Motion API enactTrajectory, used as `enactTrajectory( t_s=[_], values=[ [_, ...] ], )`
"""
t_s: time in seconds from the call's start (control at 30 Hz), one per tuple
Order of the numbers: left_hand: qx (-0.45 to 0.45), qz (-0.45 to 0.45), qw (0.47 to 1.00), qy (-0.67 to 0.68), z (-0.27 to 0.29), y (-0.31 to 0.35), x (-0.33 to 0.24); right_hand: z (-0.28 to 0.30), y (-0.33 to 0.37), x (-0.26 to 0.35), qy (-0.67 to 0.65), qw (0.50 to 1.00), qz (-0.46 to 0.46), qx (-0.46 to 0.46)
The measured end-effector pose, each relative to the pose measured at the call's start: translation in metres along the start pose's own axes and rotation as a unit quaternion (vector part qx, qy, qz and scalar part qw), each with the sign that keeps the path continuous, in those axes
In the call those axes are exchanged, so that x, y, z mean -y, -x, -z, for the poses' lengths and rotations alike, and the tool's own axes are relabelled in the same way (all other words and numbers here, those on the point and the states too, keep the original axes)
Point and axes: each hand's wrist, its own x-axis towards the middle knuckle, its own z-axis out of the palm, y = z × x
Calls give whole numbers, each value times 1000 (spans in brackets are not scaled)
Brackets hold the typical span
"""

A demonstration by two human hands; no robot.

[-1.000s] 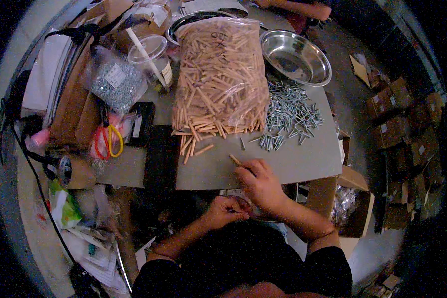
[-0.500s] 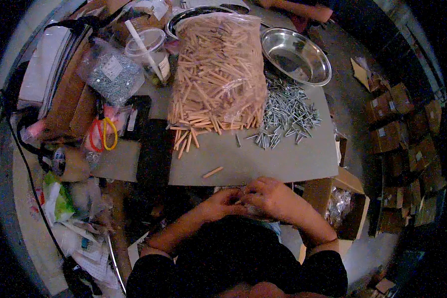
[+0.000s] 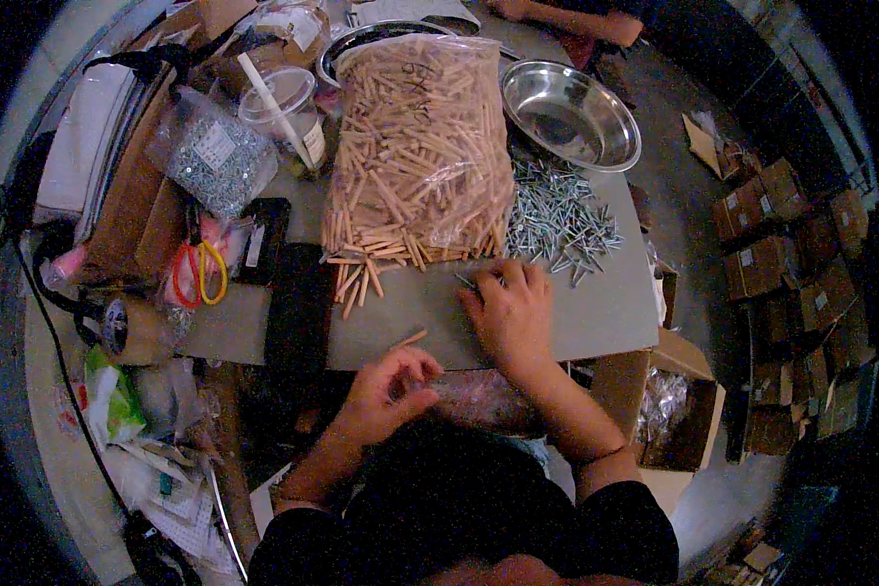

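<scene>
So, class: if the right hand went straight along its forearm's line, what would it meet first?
Probably the bag of wooden pegs, though depth is unclear and the metal fasteners lie close by.

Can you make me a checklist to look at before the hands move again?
1. Silver screws close to the right hand: ok, the pile is just beyond its fingers.
2. Right hand gripping a screw: cannot tell, its fingertips are partly hidden.
3. Left hand empty: cannot tell, the curled palm is dark.
4. Loose wooden peg away from the table's front edge: not ok, it lies near it.
5. Scissors away from both hands: ok, far to the left.
</scene>
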Motion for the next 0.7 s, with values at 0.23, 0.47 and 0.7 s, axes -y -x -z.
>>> enactTrajectory(
  t_s=[0.23,0.47,0.7],
  values=[
    [-112,-103,937,-314,15,-41,5,-3,18,5,-74,994,76,9],
    [-94,-111,978,-147,6,-31,4,19,55,-37,-185,980,8,77],
    [57,-114,990,-64,-28,-18,11,46,23,-75,-165,974,-56,143]
  ],
)
